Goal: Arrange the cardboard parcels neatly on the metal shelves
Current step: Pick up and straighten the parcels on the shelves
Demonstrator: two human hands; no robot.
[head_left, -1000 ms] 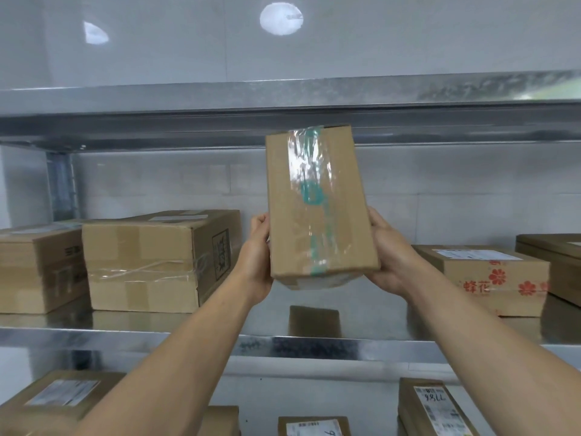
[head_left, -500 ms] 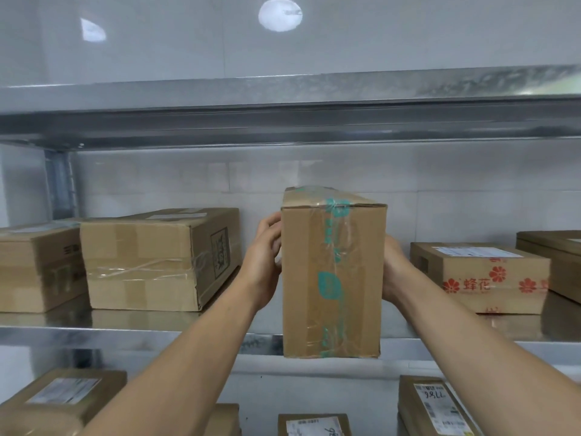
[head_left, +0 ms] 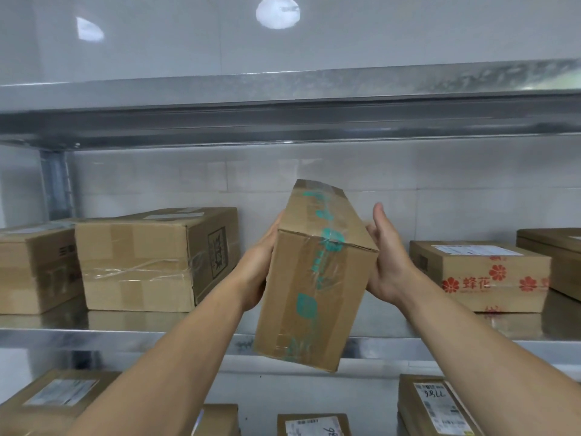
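A tall cardboard parcel (head_left: 314, 278) with clear tape and teal marks is held tilted, its top leaning away and left, in front of the middle metal shelf (head_left: 125, 338). Its lower end hangs past the shelf's front edge. My left hand (head_left: 257, 269) presses on its left side, with the fingers running up along that edge and partly hidden. My right hand (head_left: 388, 256) lies against its right side, palm in, fingers straight and thumb up.
On the middle shelf a large taped box (head_left: 135, 262) and another box (head_left: 34, 269) stand at the left; a box with red flowers (head_left: 481, 278) and one more (head_left: 553, 256) at the right, with a gap between. An upper shelf (head_left: 283, 114) hangs overhead. Labelled parcels (head_left: 437, 404) lie below.
The parcel came down from in front of the upper shelf to the middle shelf's level, then tipped with its top leaning back and left. My right hand's fingers have straightened.
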